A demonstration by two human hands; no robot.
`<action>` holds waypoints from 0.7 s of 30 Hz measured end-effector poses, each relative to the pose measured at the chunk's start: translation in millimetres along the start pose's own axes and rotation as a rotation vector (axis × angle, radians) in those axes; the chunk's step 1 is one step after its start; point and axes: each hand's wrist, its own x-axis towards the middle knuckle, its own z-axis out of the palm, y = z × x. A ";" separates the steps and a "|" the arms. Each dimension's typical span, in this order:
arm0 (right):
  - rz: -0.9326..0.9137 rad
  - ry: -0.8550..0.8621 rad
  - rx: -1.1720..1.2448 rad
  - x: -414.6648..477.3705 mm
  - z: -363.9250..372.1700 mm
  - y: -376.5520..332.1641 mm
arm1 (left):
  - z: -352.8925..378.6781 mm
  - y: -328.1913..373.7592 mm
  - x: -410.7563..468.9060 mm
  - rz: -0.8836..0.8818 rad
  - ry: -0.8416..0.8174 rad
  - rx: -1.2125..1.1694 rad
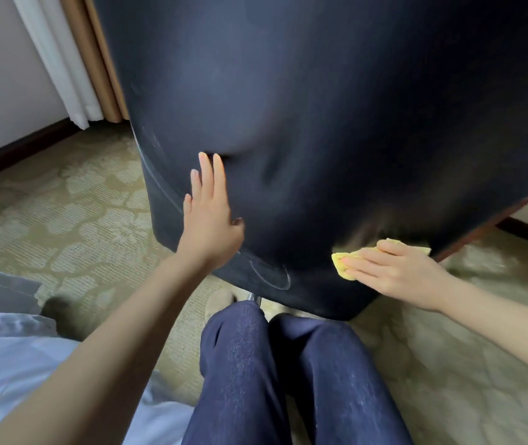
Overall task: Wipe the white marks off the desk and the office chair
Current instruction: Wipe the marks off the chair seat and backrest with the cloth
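The dark back of the office chair [304,107] fills the upper middle of the head view. My left hand [209,216] presses flat against its lower left, fingers straight and denting the padding. My right hand [394,273] lies flat on a yellow cloth [343,264] and presses it against the chair's lower right edge. White chalk-like marks [272,277] curve along the bottom edge between my hands, and more white marks [160,184] run up the left edge. The desk is out of view.
My knees in dark blue trousers [272,364] are just below the chair. Patterned carpet [63,220] spreads left and right. White bedding [15,348] lies at the lower left. A curtain [73,59] and a dark skirting board [15,149] stand at the back left.
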 end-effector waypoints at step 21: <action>0.200 0.486 -0.080 43.5 12.5 15.3 | 34.9 30.7 -19.6 0.121 -0.067 0.185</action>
